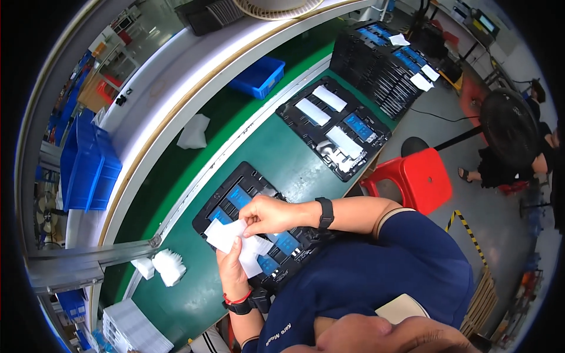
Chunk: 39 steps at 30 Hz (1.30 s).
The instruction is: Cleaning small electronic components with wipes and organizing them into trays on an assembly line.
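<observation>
A: Left hand [231,272]?
B: It comes up from the near edge, red band and dark strap at the wrist. Its fingers are closed on a small stack of white slips [235,242], thumb on top, held just above the near black tray [226,197].

A: Right hand [268,215]?
B: It comes in from the right, black watch on the wrist. Its fingers are pinched shut on the upper edge of the same white slips, right against the left hand.

A: Where are the slips in the scene?
B: Near centre, over the tray's near half, off the bench [282,165]. They hide part of the tray.

A: The tray?
B: Black, moulded, lying flat on the green bench, with blue flat parts [238,196] sitting in its pockets.

A: Anything else around?
B: A second black tray [306,138] farther right on the bench, with white slips and blue parts in it. Beyond that, a row of stacked black trays [376,65] at the far right. A blue bin [258,76] on the green belt at the far side. Loose white pieces [168,266] lie left of the hands, near the bench edge. A red stool [421,176] stands on the floor to the right.

A: Other people?
B: One person sits far right behind a black fan [509,126]; too small to tell more.
</observation>
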Motion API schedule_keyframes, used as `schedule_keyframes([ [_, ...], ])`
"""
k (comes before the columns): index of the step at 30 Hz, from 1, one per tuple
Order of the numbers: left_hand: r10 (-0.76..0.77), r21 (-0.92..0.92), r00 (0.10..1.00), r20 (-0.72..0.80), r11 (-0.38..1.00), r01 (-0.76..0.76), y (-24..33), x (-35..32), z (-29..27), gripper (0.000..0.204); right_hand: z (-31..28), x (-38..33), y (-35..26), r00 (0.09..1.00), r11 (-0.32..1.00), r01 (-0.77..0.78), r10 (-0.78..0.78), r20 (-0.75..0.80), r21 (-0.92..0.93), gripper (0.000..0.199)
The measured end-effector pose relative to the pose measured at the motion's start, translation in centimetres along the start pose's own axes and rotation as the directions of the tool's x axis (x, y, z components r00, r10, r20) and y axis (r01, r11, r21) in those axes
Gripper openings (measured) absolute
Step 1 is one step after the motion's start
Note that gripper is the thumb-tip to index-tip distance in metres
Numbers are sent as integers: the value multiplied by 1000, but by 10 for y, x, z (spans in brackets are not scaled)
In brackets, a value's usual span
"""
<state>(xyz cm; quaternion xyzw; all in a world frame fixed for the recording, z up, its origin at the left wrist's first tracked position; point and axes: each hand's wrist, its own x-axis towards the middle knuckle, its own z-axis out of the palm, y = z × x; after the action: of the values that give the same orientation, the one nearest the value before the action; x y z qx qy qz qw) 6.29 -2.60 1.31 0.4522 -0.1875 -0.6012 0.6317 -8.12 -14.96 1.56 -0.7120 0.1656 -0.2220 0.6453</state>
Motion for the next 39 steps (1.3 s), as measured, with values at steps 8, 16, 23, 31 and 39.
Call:
schedule_keyframes([
  [8, 118, 139, 980, -158, 986, -97, -7, 24, 21, 32, -10, -5, 20, 986, 1000, -12, 13, -166, 12, 13],
  [16, 12, 82, 999, -46, 997, -9, -5, 38, 52, 30, -41, -17, 14, 957, 950, -45, 131, -259, 310, 8],
  [23, -123, 44, 990, 65, 992, 120, -21, 58, 85, 31, -79, -46, 5, 900, 939, -8, 156, -406, 343, 7],
  [31, -174, 105, 975, 140, 981, 161, -38, 75, 123, 32, -110, -76, 3, 803, 998, 10, 24, -595, 54, 8],
  [39, -150, 106, 988, 30, 984, 146, -55, 89, 113, 30, -167, -114, 13, 746, 959, 115, 89, -660, 259, 9],
])
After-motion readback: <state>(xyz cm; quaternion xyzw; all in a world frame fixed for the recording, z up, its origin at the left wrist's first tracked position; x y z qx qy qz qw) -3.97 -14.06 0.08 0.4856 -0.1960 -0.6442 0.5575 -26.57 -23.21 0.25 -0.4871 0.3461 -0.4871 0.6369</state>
